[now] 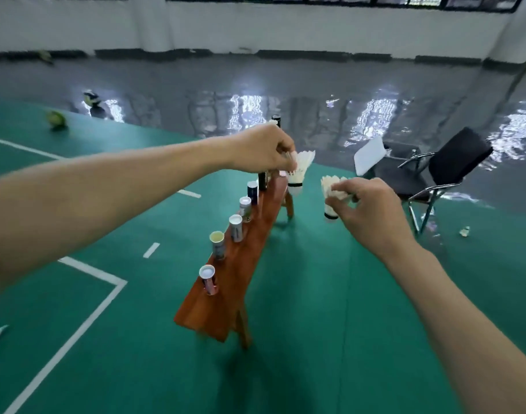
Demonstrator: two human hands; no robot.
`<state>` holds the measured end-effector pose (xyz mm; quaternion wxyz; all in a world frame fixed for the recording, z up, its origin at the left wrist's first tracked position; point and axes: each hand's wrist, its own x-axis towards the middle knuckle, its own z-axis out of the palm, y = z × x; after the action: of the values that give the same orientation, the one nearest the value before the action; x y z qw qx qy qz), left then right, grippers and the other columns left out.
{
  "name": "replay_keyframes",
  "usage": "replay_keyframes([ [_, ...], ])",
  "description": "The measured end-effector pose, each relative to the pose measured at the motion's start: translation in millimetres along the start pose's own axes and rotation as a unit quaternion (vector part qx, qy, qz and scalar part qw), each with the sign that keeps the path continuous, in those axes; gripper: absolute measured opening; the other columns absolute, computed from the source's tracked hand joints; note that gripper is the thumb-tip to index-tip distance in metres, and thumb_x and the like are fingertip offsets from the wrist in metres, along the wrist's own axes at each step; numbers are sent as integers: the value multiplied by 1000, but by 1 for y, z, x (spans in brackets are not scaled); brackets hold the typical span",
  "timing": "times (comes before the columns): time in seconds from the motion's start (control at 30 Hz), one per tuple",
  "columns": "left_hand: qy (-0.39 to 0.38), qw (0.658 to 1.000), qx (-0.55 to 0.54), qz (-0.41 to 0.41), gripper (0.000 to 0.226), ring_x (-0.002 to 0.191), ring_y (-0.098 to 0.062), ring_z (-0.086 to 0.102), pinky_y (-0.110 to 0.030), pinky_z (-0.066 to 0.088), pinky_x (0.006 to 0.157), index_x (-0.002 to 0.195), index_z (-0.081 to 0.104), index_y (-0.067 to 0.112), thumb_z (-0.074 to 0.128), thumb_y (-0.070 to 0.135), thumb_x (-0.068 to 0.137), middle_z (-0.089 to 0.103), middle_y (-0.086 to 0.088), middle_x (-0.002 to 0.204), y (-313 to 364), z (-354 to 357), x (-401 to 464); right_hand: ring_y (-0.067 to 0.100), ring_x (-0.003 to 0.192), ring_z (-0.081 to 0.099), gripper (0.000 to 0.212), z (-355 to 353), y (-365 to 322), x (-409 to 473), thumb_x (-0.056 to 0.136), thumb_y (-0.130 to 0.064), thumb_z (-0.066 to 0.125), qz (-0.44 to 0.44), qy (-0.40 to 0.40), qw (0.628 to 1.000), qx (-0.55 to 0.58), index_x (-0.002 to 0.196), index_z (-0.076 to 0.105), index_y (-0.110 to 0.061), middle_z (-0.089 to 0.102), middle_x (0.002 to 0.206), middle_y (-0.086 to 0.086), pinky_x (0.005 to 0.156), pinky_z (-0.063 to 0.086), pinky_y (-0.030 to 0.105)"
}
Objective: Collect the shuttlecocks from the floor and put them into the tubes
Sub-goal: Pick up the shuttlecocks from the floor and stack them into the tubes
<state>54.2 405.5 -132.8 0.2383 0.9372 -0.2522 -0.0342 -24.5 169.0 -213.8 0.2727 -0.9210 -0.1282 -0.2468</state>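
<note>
Shuttlecocks fill both hands above a green court floor [300,294]. The left hand [261,149] pinches a white shuttlecock [299,171] by its feathers, cork down, over the far end of a wooden bench [226,297]. The right hand [372,213], just beside it and apart, curls its fingers round a second shuttlecock stack [332,198]. Tubes stand upright in a row along the bench: the nearest tube [208,279] and the yellowish-rimmed tube [217,245] show open tops; their contents cannot be told. A lone shuttlecock [465,231] lies on the floor near a black chair [435,174].
</note>
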Motion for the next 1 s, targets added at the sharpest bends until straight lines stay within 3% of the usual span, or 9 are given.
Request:
replay_keyframes([
  [0.07,24,999,16,-24,15,74,-19,69,-34,54,69,86,77,17,73,31,90,74,2,76,11,5,17,26,85,57,18,-2,30,18,86,-20,83,-39,-11,999,2,102,80,-14,77,96,5,74,36,28],
  [0.23,69,996,5,-65,13,51,3,58,-8,39,50,82,77,19,73,28,89,73,7,68,42,17,55,26,86,57,17,-21,99,65,86,-21,82,-103,-18,994,31,102,79,-16,78,99,1,76,39,28],
  [0.4,120,980,123,-105,17,61,9,58,-6,35,51,73,74,21,69,30,87,65,17,60,65,35,97,31,87,63,15,-35,161,114,87,-19,79,-79,-39,993,75,101,80,-15,79,101,5,79,45,33],
  [0.47,123,971,161,-124,22,64,0,59,-9,36,52,74,71,18,65,32,89,65,12,64,65,41,110,33,91,64,15,-29,177,133,88,-19,77,-64,-66,992,88,102,80,-16,78,100,6,81,48,35],
  [0.57,106,967,179,-151,26,67,-15,61,-27,46,61,77,70,14,62,34,92,66,3,67,63,43,155,30,98,63,17,-13,213,178,90,-22,75,-58,-82,990,95,106,79,-19,78,103,4,83,48,34],
  [0.7,111,968,170,-149,28,69,-13,64,-28,50,64,80,72,14,63,36,95,69,4,68,44,46,199,23,96,57,15,20,234,224,94,-23,71,-79,-84,988,106,107,77,-19,76,106,-1,84,47,34],
  [0.8,122,970,159,-138,26,69,-7,63,-22,44,61,83,74,17,63,37,96,69,12,71,22,46,253,17,95,54,14,46,252,272,95,-21,70,-99,-82,981,145,106,77,-18,76,104,-4,83,45,29],
  [0.9,122,972,158,-125,29,73,-16,63,-29,41,64,82,70,14,60,35,99,71,5,77,-11,44,324,17,97,60,14,71,276,327,95,-19,71,-103,-94,978,154,107,77,-16,75,105,-4,83,43,26],
  [1.0,121,972,160,-125,28,76,-18,64,-31,47,70,82,69,15,58,33,101,73,4,82,-48,39,389,19,100,63,15,90,311,376,96,-18,71,-126,-104,977,141,109,77,-15,75,108,-4,89,51,31],
])
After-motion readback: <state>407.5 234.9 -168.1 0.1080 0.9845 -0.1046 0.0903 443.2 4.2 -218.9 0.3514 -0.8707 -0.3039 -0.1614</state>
